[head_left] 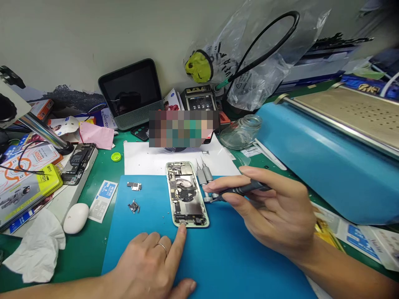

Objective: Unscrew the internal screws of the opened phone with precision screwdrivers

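Observation:
An opened smartphone (186, 195) with a pale green frame lies face up on the blue mat (140, 220), its inner parts exposed. My left hand (156, 261) rests in front of it, index finger stretched out and touching the phone's bottom edge. The thumb points aside and the other fingers are curled, holding nothing. My right hand (274, 207) grips a slim black tool (246, 189) between thumb and fingers, right of the phone; its exact kind is unclear. Two grey screwdrivers (202, 176) lie beside the phone, partly behind the right fingers.
Small metal phone parts (134, 206) and a shield plate (134, 186) lie left of the phone. A glass jar (241, 132), a smart display (131, 93) and a blue machine (305, 162) stand behind. Another opened phone (77, 162) and a white earbud case (76, 218) are at left.

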{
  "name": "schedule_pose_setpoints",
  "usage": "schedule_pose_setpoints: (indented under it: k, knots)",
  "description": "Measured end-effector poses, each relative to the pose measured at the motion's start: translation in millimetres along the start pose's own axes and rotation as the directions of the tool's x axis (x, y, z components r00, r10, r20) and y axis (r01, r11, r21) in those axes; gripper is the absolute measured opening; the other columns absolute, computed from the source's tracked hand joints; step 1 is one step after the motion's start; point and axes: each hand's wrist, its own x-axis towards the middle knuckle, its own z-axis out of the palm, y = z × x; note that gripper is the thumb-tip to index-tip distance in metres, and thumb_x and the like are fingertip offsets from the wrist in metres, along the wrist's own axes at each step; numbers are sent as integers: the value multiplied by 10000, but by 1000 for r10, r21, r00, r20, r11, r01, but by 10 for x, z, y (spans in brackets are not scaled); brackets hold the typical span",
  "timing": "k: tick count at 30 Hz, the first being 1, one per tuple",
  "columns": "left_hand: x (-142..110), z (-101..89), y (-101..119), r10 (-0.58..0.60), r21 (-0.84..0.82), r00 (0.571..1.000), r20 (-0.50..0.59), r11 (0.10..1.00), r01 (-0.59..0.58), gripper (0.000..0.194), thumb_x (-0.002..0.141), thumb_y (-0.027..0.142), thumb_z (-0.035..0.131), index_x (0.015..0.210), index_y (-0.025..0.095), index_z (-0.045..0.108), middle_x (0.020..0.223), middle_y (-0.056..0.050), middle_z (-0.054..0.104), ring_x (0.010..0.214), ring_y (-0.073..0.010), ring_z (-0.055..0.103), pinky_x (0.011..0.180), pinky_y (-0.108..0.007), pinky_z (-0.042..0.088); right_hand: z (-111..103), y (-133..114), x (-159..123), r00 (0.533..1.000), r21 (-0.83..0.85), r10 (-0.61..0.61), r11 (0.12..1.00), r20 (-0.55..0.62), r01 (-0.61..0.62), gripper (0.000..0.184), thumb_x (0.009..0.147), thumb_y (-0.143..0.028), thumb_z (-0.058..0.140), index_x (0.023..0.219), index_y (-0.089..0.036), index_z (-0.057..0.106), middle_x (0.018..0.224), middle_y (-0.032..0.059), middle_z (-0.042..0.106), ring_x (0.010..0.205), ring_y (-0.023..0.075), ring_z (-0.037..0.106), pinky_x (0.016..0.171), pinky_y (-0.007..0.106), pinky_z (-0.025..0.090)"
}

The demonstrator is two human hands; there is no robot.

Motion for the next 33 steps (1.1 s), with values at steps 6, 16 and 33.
schedule_pose_setpoints:
  k: [6,16,33]
  knots:
    - [4,-2,19,-1,-6,1000,-3,1000,1,587,1089,463,302,1466,14,331,769,-35,660,618,-225,644,505,-364,480,-3,-5,4,1000,-12,-2,1000,-1,2,712,874,-1,674,1468,-346,489,1027,6,802,898,181,792,747,286,688]
    - [0,9,12,1,-4,1000,6,1000,-1,607,1080,472,338,1476,12,324,772,-38,663,613,-221,642,511,-360,481,-5,-5,5,1000,-30,11,999,-3,-11,715,875,-11,675,1471,-358,483,1028,11,802,896,203,793,722,312,694]
    - [5,-30,14,-2,-40,999,45,999,4,630,1069,473,405,1492,18,301,822,-41,678,655,-224,659,535,-368,497,-12,-7,15,999,-27,31,999,-8,-31,668,885,-40,682,1450,-352,508,1007,11,806,889,197,794,724,305,687]
